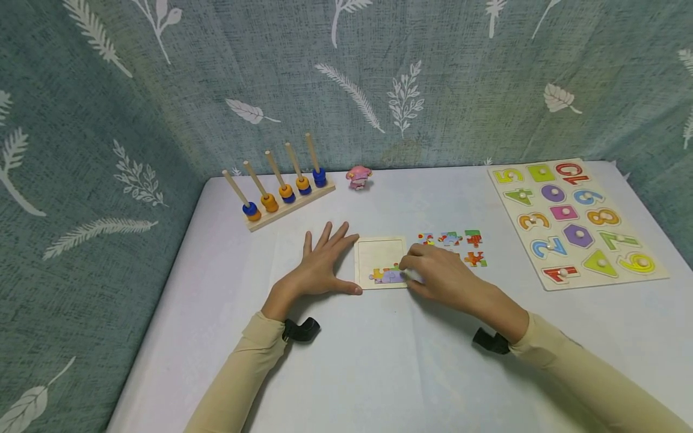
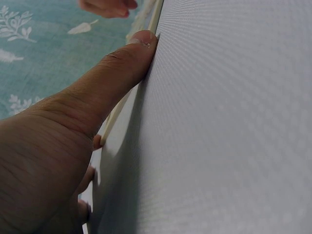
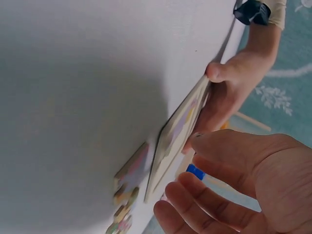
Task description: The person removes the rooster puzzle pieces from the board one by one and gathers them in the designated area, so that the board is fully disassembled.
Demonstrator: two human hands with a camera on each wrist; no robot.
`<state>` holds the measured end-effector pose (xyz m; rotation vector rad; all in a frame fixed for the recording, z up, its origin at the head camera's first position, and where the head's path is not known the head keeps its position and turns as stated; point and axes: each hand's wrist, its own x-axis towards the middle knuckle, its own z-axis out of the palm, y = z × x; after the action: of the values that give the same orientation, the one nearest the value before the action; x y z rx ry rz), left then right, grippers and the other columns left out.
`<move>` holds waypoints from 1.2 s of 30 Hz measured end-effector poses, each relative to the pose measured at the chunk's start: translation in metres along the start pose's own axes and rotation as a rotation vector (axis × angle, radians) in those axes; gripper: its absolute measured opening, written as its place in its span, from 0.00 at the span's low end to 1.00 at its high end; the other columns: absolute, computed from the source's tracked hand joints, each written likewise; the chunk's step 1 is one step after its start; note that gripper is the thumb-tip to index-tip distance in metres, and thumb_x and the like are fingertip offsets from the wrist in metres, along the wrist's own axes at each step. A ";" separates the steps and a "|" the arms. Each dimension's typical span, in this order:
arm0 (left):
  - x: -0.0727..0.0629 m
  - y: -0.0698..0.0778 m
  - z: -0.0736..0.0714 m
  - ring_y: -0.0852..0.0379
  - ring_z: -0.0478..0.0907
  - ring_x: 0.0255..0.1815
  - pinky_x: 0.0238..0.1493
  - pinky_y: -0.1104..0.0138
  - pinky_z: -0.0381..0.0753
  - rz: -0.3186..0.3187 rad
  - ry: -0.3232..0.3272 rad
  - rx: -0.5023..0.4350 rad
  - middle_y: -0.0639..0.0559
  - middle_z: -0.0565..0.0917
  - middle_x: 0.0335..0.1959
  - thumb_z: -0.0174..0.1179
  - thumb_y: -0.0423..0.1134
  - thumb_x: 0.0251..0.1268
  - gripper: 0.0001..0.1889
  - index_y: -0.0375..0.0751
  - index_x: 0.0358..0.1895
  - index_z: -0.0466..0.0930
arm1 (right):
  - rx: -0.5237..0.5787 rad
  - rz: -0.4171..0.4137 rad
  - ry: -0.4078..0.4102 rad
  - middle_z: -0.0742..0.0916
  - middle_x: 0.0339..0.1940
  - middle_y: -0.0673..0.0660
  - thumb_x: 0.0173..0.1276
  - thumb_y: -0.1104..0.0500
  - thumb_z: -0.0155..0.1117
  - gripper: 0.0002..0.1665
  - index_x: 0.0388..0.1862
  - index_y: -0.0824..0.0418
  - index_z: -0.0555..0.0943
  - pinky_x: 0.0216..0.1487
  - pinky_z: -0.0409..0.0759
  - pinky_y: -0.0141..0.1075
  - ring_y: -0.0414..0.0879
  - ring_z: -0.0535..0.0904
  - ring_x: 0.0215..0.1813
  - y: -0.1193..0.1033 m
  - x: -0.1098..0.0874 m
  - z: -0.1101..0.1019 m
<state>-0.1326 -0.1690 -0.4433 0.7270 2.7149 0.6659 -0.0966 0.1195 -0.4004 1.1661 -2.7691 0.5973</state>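
A small square wooden puzzle tray point(image 1: 379, 239) lies on the table with a few joined puzzle pieces point(image 1: 387, 276), purple, yellow and green, along its near side. My left hand point(image 1: 323, 264) is spread at the tray's left side, index finger and thumb touching its edge; in the left wrist view the thumb point(image 2: 117, 66) rests against the rim. Over the tray's right side is my right hand point(image 1: 446, 273), its fingers loosely bent, fingertips by the rightmost piece. In the right wrist view no piece shows between thumb and fingers; whether they touch one is hidden.
Loose puzzle pieces point(image 1: 473, 239) lie right of the tray, some behind the right hand. A peg stacker point(image 1: 292, 207) with blue and orange rings stands at back left. Near it sits a pink figurine point(image 1: 358, 177). A number-and-shape board point(image 1: 582, 231) lies at the right.
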 end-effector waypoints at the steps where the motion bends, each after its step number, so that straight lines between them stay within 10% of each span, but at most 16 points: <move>1: 0.000 0.000 0.000 0.45 0.25 0.81 0.69 0.39 0.17 0.000 0.000 0.003 0.52 0.39 0.83 0.74 0.68 0.44 0.60 0.54 0.81 0.53 | 0.004 0.000 -0.008 0.83 0.35 0.51 0.58 0.65 0.74 0.10 0.40 0.59 0.87 0.30 0.74 0.35 0.42 0.75 0.33 -0.001 0.002 0.000; 36: -0.002 -0.001 -0.002 0.44 0.25 0.80 0.68 0.37 0.18 0.019 0.003 -0.014 0.51 0.39 0.83 0.73 0.68 0.45 0.60 0.54 0.81 0.52 | 0.030 -0.070 -0.147 0.85 0.35 0.51 0.55 0.74 0.69 0.15 0.37 0.58 0.86 0.37 0.79 0.39 0.45 0.80 0.37 -0.022 0.043 0.019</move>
<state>-0.1315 -0.1715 -0.4414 0.7504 2.7060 0.6906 -0.1107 0.0695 -0.4011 1.3588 -2.8335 0.5698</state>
